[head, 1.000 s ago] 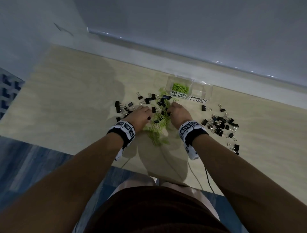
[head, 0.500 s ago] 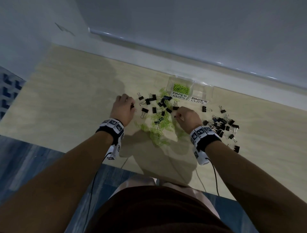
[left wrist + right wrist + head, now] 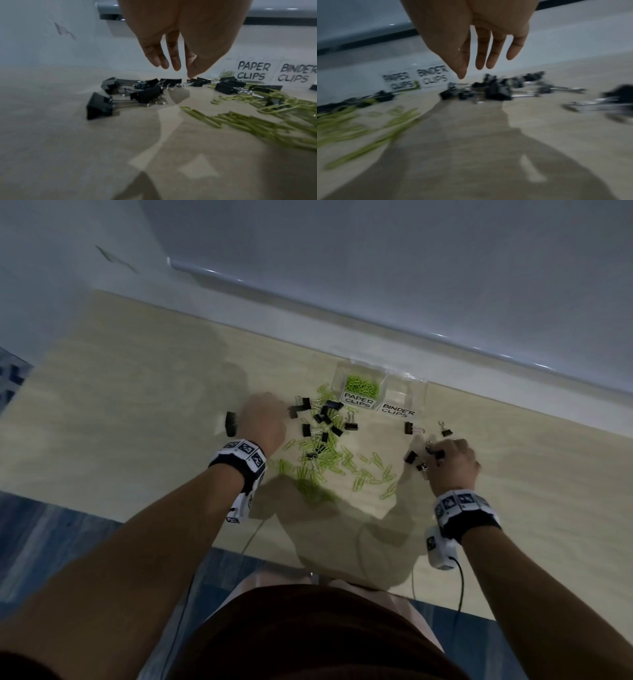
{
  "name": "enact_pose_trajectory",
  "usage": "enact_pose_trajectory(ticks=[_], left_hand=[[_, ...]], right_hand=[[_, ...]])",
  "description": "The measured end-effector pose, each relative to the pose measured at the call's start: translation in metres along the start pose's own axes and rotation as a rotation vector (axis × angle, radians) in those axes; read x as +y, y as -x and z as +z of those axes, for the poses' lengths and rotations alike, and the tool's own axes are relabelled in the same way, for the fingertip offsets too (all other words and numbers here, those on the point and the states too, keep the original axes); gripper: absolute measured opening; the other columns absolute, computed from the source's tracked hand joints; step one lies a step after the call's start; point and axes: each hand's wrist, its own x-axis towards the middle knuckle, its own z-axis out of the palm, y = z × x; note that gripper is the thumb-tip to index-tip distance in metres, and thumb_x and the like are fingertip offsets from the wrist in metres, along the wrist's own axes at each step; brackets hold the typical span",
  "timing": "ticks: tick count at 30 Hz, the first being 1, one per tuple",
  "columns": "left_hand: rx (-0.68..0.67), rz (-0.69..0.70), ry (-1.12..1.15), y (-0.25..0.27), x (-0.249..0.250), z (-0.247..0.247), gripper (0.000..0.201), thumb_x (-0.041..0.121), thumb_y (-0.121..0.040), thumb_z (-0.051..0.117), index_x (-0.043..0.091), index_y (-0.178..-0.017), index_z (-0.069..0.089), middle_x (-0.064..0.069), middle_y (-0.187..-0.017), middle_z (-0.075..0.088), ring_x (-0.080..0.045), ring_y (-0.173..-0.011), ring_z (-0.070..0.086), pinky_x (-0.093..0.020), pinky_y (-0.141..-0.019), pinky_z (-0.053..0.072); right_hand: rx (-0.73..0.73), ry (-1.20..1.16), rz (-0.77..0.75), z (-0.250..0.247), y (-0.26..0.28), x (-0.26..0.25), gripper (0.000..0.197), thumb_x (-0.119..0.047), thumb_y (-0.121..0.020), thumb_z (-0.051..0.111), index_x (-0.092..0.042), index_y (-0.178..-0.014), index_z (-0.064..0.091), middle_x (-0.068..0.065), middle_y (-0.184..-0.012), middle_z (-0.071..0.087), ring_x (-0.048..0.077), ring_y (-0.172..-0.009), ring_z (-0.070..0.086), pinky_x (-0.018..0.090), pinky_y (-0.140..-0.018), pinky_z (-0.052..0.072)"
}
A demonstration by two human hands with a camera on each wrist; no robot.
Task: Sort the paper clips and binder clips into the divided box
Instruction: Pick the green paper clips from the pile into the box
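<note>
The clear divided box [image 3: 416, 385] stands at the table's far side, labelled PAPER CLIPS [image 3: 253, 71] and BINDER CLIPS [image 3: 296, 73]. Its left compartment holds green paper clips [image 3: 361, 386]. More green paper clips [image 3: 322, 462] lie scattered between my hands, mixed with black binder clips [image 3: 323, 417]. My left hand [image 3: 263, 421] hangs open with straight fingers [image 3: 175, 59] over a group of binder clips [image 3: 145, 92], one fingertip just above a clip. Over another binder clip cluster [image 3: 494, 89] my right hand [image 3: 452, 462] hovers open, fingers [image 3: 482, 54] straight, holding nothing.
The pale wooden table [image 3: 137, 405] ends at a grey wall ledge [image 3: 342, 313] behind the box. A lone binder clip [image 3: 230, 424] lies left of my left hand. Two more [image 3: 408, 428] sit near the box. Cables [image 3: 460, 580] trail from my wristbands over the near edge.
Both hands left the middle pile and spread apart. The left went to the left binder clips, the right swept right to the right-hand cluster. Green paper clips are spread wider.
</note>
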Motion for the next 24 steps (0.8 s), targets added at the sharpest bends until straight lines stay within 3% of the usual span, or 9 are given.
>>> enact_pose_trajectory(ticks=[4,8,11,15,18,21,24], left_hand=[[-0.127,0.126,0.143,-0.005,0.023,0.004,0.026,0.012,-0.087,0.053,0.008,-0.112,0.06,-0.01,-0.116,0.054,-0.03,-0.113,0.046,-0.043,-0.095,0.043],[-0.208,0.108,0.134,-0.005,0.038,0.011,0.031,0.012,-0.088,0.056,0.012,-0.119,0.059,-0.008,-0.121,0.054,-0.028,-0.114,0.049,-0.042,-0.093,0.045],[-0.163,0.092,0.14,-0.004,0.035,0.011,0.031,0.008,-0.086,0.054,0.009,-0.116,0.059,-0.012,-0.118,0.055,-0.031,-0.111,0.05,-0.041,-0.089,0.044],[-0.005,-0.027,0.153,0.002,0.015,0.007,0.027,0.012,-0.08,0.056,0.007,-0.107,0.057,-0.016,-0.107,0.053,-0.033,-0.099,0.05,-0.04,-0.078,0.046],[0.048,-0.073,0.076,0.011,0.004,0.002,0.029,0.015,-0.081,0.056,0.006,-0.108,0.057,-0.017,-0.109,0.051,-0.034,-0.101,0.045,-0.042,-0.079,0.045],[-0.062,-0.016,0.186,0.019,0.02,0.005,0.019,0.019,-0.085,0.055,0.007,-0.098,0.061,-0.013,-0.107,0.054,-0.03,-0.105,0.047,-0.038,-0.086,0.044],[-0.211,-0.019,0.212,0.023,0.047,0.015,0.025,0.025,-0.086,0.061,0.004,-0.099,0.064,-0.015,-0.104,0.056,-0.031,-0.101,0.052,-0.036,-0.085,0.044]], right_hand=[[-0.111,-0.007,-0.308,0.01,0.013,-0.071,0.014,-0.023,-0.088,0.055,-0.019,-0.097,0.064,-0.001,-0.111,0.06,0.022,-0.108,0.053,0.047,-0.102,0.035],[-0.165,-0.062,-0.536,0.023,0.017,-0.136,0.019,-0.021,-0.09,0.052,-0.02,-0.104,0.065,-0.003,-0.109,0.064,0.021,-0.103,0.054,0.04,-0.092,0.037],[-0.231,0.003,-0.581,0.032,0.01,-0.157,0.021,-0.015,-0.089,0.049,-0.021,-0.101,0.067,0.0,-0.109,0.064,0.025,-0.103,0.051,0.04,-0.086,0.037],[-0.364,0.164,-0.602,0.041,-0.001,-0.164,0.029,-0.008,-0.086,0.05,-0.02,-0.109,0.063,0.004,-0.116,0.06,0.028,-0.109,0.046,0.043,-0.09,0.035],[-0.405,0.19,-0.596,0.043,-0.004,-0.163,0.032,-0.008,-0.085,0.052,-0.021,-0.112,0.061,0.005,-0.119,0.059,0.027,-0.112,0.046,0.044,-0.093,0.035],[-0.41,0.192,-0.597,0.043,-0.005,-0.165,0.031,-0.007,-0.082,0.053,-0.023,-0.106,0.063,0.005,-0.114,0.06,0.027,-0.11,0.047,0.044,-0.092,0.035],[-0.427,0.185,-0.573,0.041,-0.006,-0.169,0.031,-0.007,-0.078,0.053,-0.022,-0.103,0.063,0.005,-0.112,0.06,0.027,-0.11,0.047,0.043,-0.092,0.034]])
